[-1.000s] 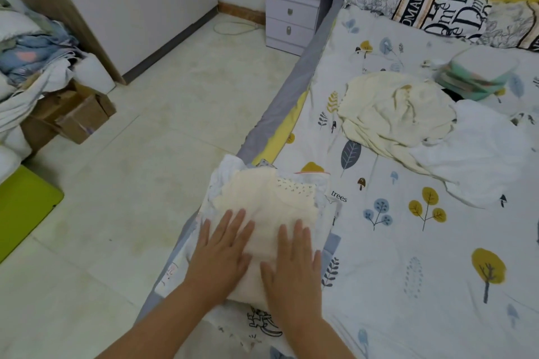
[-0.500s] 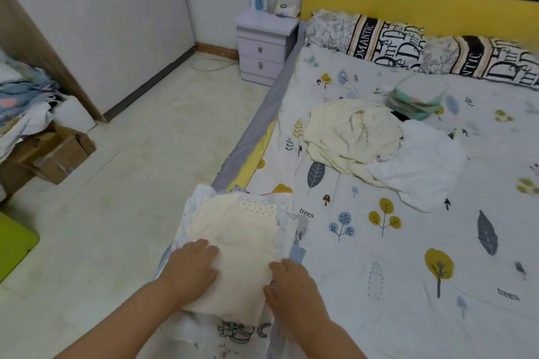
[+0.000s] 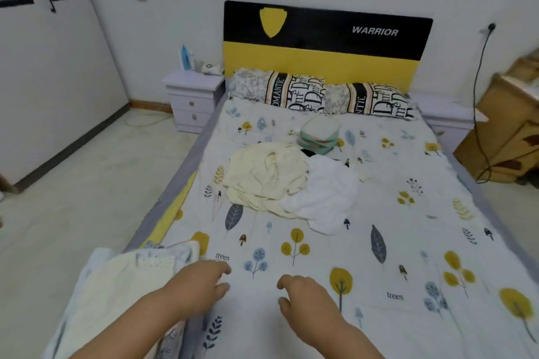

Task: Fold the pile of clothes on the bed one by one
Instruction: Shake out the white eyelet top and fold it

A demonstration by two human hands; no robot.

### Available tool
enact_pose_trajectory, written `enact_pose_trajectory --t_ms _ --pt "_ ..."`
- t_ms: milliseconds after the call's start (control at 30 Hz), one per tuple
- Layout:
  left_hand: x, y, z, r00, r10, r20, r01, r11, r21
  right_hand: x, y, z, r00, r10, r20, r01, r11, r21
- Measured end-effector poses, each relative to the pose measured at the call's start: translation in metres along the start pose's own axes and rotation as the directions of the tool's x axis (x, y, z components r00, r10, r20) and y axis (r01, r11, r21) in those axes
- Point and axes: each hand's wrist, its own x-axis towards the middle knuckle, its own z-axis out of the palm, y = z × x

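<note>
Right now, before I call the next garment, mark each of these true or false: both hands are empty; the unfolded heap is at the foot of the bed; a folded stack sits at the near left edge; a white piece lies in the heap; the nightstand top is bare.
1. Both hands hold nothing. True: the left hand and right hand hover over the bedsheet, fingers loosely curled.
2. The unfolded heap lies at the foot of the bed. False: the unfolded heap lies mid-bed, nearer the pillows.
3. A folded stack sits at the near left edge. True: the folded stack.
4. A white piece lies in the heap. True: the white garment.
5. The nightstand top is bare. False: the nightstand carries a blue bottle.
</note>
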Motion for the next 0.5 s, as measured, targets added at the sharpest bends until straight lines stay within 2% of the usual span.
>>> enact_pose_trajectory --t_ms 267,500 --pt "0.069 0.1 0.017 1.0 0.015 -0.028 -0.016 0.998 -0.056 -0.006 0.128 -0.051 0.998 0.054 -0.037 -0.056 0.998 -0.041" --pt "0.131 0.133 0.04 0.997 -0.05 -0.051 0.044 0.993 -0.114 0.03 0.206 -0.07 0.994 0.109 0.013 -0.107 0.988 -0.107"
